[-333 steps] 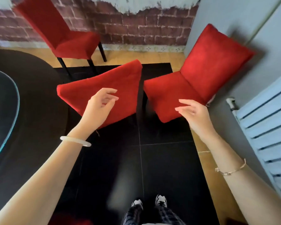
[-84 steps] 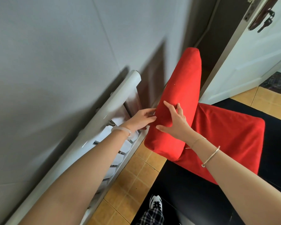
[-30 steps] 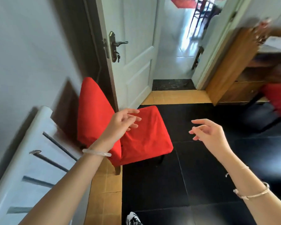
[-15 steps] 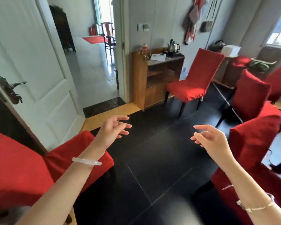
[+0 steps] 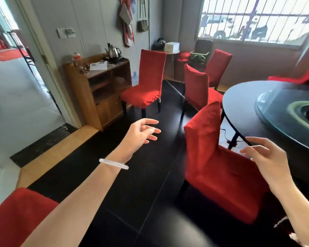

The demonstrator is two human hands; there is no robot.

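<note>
My left hand [image 5: 139, 135] hangs in the air over the black floor, fingers loosely spread, holding nothing. My right hand [image 5: 268, 158] is raised above the seat of the nearest red-covered chair [image 5: 219, 168], fingers relaxed and empty, not touching it. That chair stands at the edge of the round black table [image 5: 246, 104], its back towards the left. A second red chair [image 5: 146, 84] stands by the wooden cabinet [image 5: 100, 90], and a third red chair [image 5: 197, 88] stands beside the table farther back.
A fourth red chair [image 5: 218, 65] stands near the window wall. A red seat [image 5: 16, 218] fills the lower left corner. The doorway [image 5: 12, 77] opens at left. A kettle [image 5: 113, 51] sits on the cabinet. Black floor tiles [image 5: 132, 184] stretch between the chairs.
The view has swung right from the door towards the table and window. Both hands stay raised and empty, the right now over the nearest chair's seat.
</note>
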